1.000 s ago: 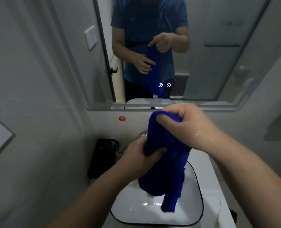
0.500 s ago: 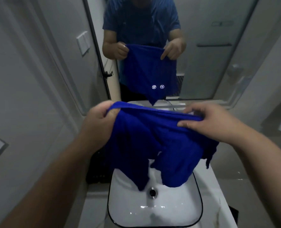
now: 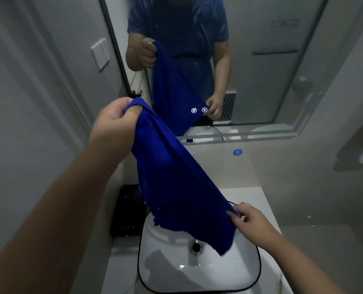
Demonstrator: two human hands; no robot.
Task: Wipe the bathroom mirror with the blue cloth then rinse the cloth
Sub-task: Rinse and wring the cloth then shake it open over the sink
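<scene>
Right hand [image 3: 250, 219] dropped, stretching blue cloth [image 3: 176, 177] diagonally.

The blue cloth [image 3: 176, 177] I hold is soft, matt, nappy fabric. The sink [image 3: 176, 279] below it is smooth, glossy white, ceramic by its look. The mirror [image 3: 261, 71] is slick, reflective glass, and the countertop [image 3: 252, 198] is pale and matt.

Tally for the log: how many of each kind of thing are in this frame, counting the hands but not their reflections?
hands: 2, left hand and right hand
blue cloth: 1
mirror: 1
lit mirror icons: 2
white basin: 1
black container: 1
blue wall sticker: 1
total: 9
</scene>
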